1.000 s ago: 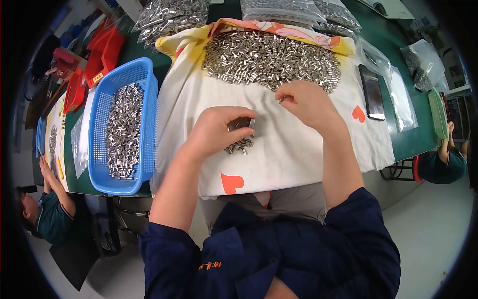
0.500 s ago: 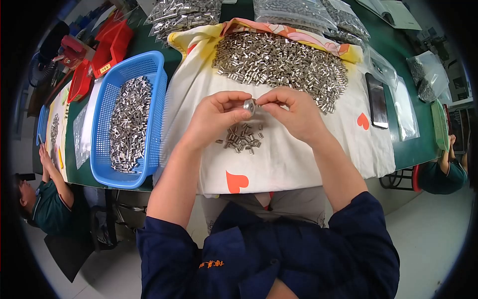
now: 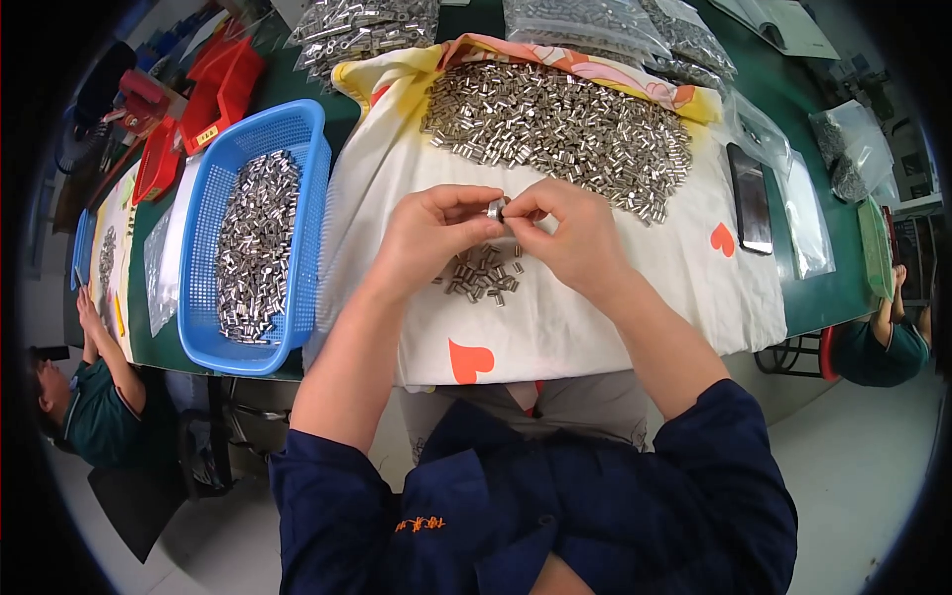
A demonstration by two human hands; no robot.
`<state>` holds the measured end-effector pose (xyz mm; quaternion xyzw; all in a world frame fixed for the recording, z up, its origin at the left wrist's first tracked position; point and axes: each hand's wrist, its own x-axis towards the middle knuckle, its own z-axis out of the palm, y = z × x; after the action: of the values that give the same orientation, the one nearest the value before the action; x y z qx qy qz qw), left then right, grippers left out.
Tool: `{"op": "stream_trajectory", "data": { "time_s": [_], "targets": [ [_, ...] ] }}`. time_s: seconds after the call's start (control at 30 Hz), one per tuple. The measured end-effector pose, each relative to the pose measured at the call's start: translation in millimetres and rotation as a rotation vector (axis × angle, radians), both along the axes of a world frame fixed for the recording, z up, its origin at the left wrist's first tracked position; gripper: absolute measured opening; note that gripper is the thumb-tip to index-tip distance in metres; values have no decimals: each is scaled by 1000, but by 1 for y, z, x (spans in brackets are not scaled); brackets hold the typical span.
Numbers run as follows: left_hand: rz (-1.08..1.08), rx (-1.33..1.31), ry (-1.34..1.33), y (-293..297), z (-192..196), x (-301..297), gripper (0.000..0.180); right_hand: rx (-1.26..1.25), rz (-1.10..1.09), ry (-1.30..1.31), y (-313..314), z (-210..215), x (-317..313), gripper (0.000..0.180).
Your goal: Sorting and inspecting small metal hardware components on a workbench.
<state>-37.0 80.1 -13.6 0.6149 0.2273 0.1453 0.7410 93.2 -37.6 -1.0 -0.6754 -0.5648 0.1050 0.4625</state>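
Between thumb and fingers, my left hand (image 3: 421,238) grips a short, round metal ring (image 3: 494,210). My right hand (image 3: 570,238) is closed in a pinch against the ring's right side; whatever its fingertips hold is too small and hidden to make out. Just below both hands lies a small pile of short metal sleeves (image 3: 483,278), partly covered by my right hand. A much larger heap of similar sleeves (image 3: 555,114) spreads over the far part of the white cloth (image 3: 605,347).
At left stands a blue basket (image 3: 188,268) with many metal sleeves inside. Red bins (image 3: 220,84) are beyond it. Bags of metal parts (image 3: 585,30) line the back. A phone (image 3: 751,198) lies at right. Co-workers sit at left (image 3: 104,407) and right (image 3: 878,342).
My right fingertips have moved slightly left and closed in on the ring. The ring has turned, so its face shows less. My left hand has barely moved.
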Motion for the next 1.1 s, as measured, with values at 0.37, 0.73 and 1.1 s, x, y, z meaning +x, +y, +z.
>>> {"op": "stream_trajectory", "data": {
  "time_s": [0.37,0.73,1.1],
  "targets": [
    [-107,13,58,1,4,-1,30,-308,36,276,-4,8,26,12],
    [-154,18,65,3,2,-1,29,-388,-197,-385,-14,0,50,6],
    [-110,-28,5,6,0,-2,30,-325,-42,207,-8,20,28,8]
  ]
}}
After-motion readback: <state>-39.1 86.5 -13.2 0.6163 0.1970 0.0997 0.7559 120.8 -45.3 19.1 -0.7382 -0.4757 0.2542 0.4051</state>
